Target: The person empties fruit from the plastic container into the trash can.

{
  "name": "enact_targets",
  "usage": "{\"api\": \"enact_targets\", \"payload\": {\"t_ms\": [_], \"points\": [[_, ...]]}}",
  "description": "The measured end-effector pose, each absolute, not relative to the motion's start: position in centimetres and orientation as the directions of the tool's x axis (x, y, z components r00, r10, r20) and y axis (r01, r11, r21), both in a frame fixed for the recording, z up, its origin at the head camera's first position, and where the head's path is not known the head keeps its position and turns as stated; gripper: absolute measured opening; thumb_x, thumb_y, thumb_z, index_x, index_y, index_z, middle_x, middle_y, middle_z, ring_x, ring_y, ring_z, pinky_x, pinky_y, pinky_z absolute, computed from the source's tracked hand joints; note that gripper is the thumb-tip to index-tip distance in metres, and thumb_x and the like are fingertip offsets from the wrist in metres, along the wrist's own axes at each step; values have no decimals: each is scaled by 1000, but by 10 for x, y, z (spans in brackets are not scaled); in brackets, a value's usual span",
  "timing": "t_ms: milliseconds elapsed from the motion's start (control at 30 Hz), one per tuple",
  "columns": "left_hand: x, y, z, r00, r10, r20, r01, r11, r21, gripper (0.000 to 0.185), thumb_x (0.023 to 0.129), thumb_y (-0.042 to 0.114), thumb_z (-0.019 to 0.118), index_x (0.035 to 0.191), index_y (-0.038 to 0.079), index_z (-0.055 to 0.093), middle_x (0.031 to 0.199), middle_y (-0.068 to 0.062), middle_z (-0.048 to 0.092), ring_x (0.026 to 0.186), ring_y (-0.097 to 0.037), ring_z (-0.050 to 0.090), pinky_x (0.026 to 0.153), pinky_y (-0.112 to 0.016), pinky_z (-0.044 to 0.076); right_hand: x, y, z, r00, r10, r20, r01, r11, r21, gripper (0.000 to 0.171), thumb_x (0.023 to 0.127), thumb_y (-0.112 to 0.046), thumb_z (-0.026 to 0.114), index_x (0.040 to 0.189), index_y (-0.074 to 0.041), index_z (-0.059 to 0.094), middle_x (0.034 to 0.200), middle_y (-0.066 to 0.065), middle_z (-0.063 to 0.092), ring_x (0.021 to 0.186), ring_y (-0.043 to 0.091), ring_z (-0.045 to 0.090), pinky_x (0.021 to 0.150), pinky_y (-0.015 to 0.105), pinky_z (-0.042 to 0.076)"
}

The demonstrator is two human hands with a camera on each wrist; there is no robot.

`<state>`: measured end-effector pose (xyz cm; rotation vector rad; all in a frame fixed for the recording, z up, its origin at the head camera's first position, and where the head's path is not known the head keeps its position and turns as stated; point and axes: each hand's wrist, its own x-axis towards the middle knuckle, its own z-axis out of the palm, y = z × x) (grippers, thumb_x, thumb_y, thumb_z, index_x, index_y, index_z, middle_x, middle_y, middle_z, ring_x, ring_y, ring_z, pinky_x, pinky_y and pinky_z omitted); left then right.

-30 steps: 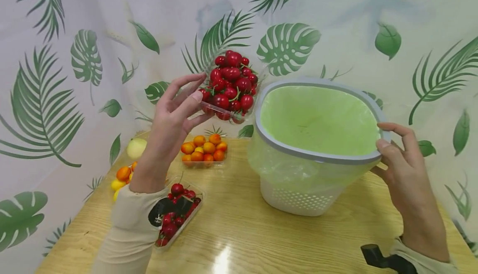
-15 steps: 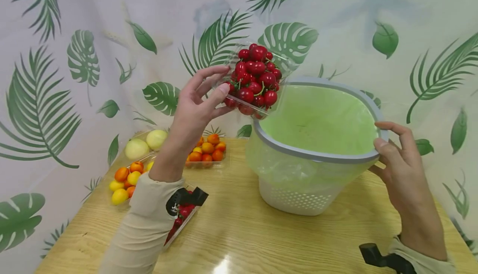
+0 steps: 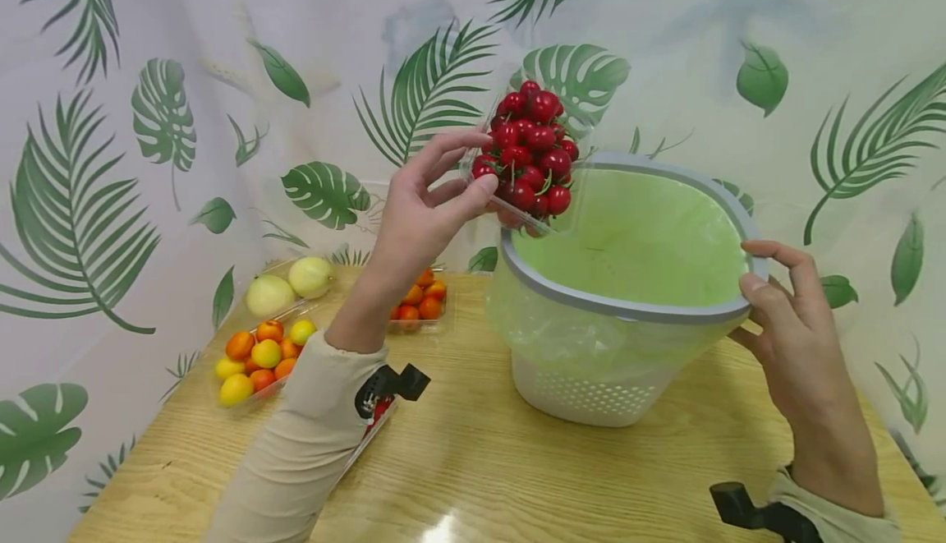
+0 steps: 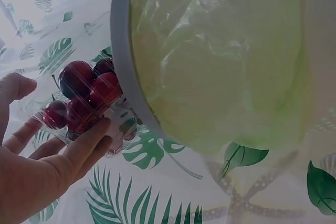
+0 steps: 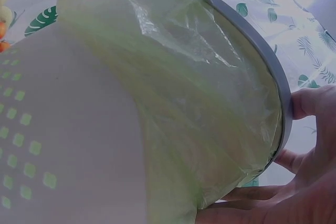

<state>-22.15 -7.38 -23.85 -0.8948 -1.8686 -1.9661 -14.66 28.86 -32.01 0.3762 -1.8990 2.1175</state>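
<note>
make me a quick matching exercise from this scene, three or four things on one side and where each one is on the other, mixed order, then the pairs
Things:
1. clear plastic tray of red cherries
2. grey rim of the green-lined white bin
3. two pale yellow-green round fruits
4. clear tray of orange and yellow small fruits

Places:
A. on the wooden table, nearest its left edge
B. gripped by the right hand
C. at the table's back left, by the leaf-print curtain
D. held by the left hand over the bin

Pairs: 1-D, 2-B, 3-C, 4-A

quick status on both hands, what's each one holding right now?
Left hand: grips the clear tray of cherries, tipped over the bin.
Right hand: grips the bin's grey rim.
</note>
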Motion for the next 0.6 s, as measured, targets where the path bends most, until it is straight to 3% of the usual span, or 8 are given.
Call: {"api": "enact_targets", "payload": {"t_ms": [100,267,400,600], "points": [[-224,-71,-241,-739,212,640,640,-78,765,36,97,8,68,132,1,62,149,-6,55,139,-16,48,110,-40,47,-147,288,-320,-930,27,367,-367,-101,-925,38,109,-10,41,147,-16,40,140,11,44,112,18,61,79,21,54],[-227,-67,-244,-705,232,671,683,-33,729,35,97,7,69,131,0,63,149,-8,56,138,-16,49,111,-40,46,-148,289,-320,-931,26,365,-366,-104,-925,38,109,-9,41,147,-16,40,140,11,44,112,18,61,79,21,54],[-226,-64,-245,-702,239,671,687,-20,727,37,96,8,71,131,1,63,151,-5,55,138,-15,51,102,-41,54,-148,289,-321,-931,28,364,-364,-107,-925,38,109,-9,41,147,-16,40,139,11,44,112,19,60,79,21,53],[-224,-61,-249,-697,258,670,690,-14,724,38,95,8,72,132,3,63,153,1,52,135,-27,54,92,-44,58,-148,289,-321,-930,26,365,-366,-109,-924,38,109,-9,40,147,-16,40,138,11,46,113,19,60,79,21,54]]}}
